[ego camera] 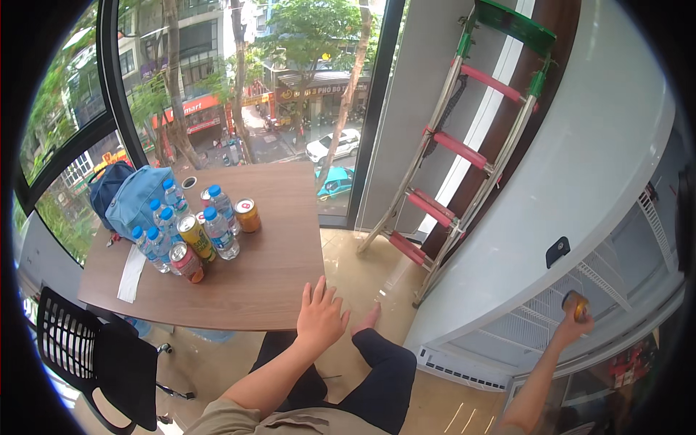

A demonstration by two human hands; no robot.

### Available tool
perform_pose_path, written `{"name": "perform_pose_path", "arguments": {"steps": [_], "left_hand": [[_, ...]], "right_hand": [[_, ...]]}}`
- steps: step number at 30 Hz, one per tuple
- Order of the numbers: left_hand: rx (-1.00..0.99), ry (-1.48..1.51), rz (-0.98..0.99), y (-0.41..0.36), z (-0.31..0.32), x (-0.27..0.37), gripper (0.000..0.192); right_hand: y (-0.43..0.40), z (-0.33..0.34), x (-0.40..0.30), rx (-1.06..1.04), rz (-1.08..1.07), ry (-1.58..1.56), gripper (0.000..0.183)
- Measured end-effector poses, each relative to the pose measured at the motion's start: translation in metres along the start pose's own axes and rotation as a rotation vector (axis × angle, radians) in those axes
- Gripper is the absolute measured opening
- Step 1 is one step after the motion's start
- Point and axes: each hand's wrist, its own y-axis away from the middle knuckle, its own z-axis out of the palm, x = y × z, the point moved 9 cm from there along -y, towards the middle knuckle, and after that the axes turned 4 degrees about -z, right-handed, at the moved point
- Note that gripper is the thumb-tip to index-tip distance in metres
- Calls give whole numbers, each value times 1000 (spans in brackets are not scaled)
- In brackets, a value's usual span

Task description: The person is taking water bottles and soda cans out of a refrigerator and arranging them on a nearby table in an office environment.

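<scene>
My right hand [575, 327] grips an orange-gold drink can [575, 305] at the open front of a white upright fridge [522, 206]. White wire shelves [530, 326] lie just behind the can. Fingers spread and holding nothing, my left hand [322, 319] is over the right front corner of a wooden table [272, 283]; I cannot tell if it touches the top. Grouped on the table are several blue-capped water bottles [222, 235], a yellow-green can [197, 238], a reddish can [186, 262] and another orange-gold can [248, 216]. More cans are partly hidden among the bottles.
A stepladder [446, 147] with red treads leans beside the fridge. Blue bags [141, 198] and a white paper strip [131, 274] lie on the table's left. A black office chair [122, 364] stands at lower left. The glass fridge door [592, 380] is swung open low at right.
</scene>
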Motion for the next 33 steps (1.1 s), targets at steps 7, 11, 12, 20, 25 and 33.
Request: {"name": "perform_pose_path", "arguments": {"steps": [7,11,12,20,25,33], "left_hand": [[12,46,53,2,1,2,42],[-52,165,126,7,-12,7,45],[-104,326,161,12,-17,13,49],[-398,1055,293,90,-65,85,85],[-192,1081,-15,103,-63,38,73],[224,1034,-456,74,-61,-102,62]], "right_hand": [[157,-119,-101,58,213,-160,62],[264,-122,-170,-99,389,-346,64],[284,-109,-187,-265,371,-315,69],[396,-45,-338,-989,209,-687,85],[415,-33,-413,-1092,20,-798,85],[424,-19,-434,-1274,-45,-854,70]]}}
